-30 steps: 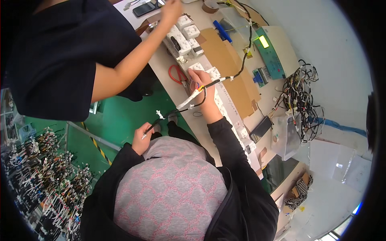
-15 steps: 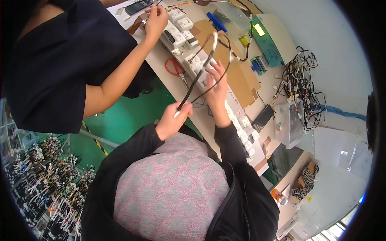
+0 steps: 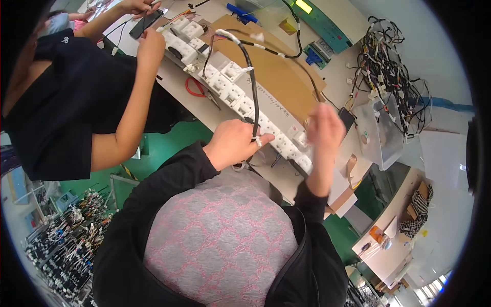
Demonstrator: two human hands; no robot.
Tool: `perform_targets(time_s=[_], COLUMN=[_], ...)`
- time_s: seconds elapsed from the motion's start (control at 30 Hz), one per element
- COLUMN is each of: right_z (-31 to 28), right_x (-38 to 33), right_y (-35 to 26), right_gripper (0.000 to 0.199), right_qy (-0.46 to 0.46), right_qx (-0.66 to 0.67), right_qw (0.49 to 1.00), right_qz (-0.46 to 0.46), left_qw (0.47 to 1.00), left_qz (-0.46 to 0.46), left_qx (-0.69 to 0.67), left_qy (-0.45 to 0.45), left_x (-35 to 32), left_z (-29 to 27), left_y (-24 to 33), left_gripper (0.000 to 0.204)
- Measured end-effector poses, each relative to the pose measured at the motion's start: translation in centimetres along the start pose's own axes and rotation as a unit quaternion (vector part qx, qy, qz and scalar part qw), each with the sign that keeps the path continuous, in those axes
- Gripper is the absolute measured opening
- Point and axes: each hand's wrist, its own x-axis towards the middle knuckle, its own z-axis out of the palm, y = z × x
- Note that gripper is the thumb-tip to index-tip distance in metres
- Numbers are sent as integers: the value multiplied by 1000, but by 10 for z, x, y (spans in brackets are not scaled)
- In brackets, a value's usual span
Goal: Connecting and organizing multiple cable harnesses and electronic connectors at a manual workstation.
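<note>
My left hand (image 3: 235,143) is closed around the lower end of a black wire harness (image 3: 254,97), beside a small white connector. From there the harness rises over a row of white sockets (image 3: 231,96) and bends at a white-wrapped stretch near the top. Farther right is my right hand (image 3: 327,130), raised and smeared by motion. A blurred dark strand of wire runs down to its fingers; whether they grip it does not show.
At the left a co-worker's hand (image 3: 151,46) works over the same bench. Red-handled pliers (image 3: 194,88) lie before the sockets. Behind stand a green-fronted tester (image 3: 330,25), brown cardboard (image 3: 276,71) and a clear bin (image 3: 381,138) beside tangled harnesses (image 3: 383,66).
My right hand has moved right and nearer, away from the looped harness. My left hand still holds its end, a little farther right. The loop has spread open, and the whole view has shifted.
</note>
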Motion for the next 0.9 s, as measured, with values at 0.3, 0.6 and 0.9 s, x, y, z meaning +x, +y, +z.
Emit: perform_targets(time_s=[0.3,0.6,0.9], right_z=[24,53,92], right_x=[46,113,11], right_y=[-3,5,8], right_gripper=[30,28,32], right_qy=[-145,-140,-180], right_qx=[627,693,-136], right_qw=[751,707,970], right_qz=[150,29,94], left_qw=[944,840,853], left_qz=[7,186,84], left_qx=[-287,-453,-514], left_qy=[-161,-235,-43], left_x=[115,19,20], left_z=[33,9,-38], left_y=[-21,-51,-100], left_gripper=[45,32,39])
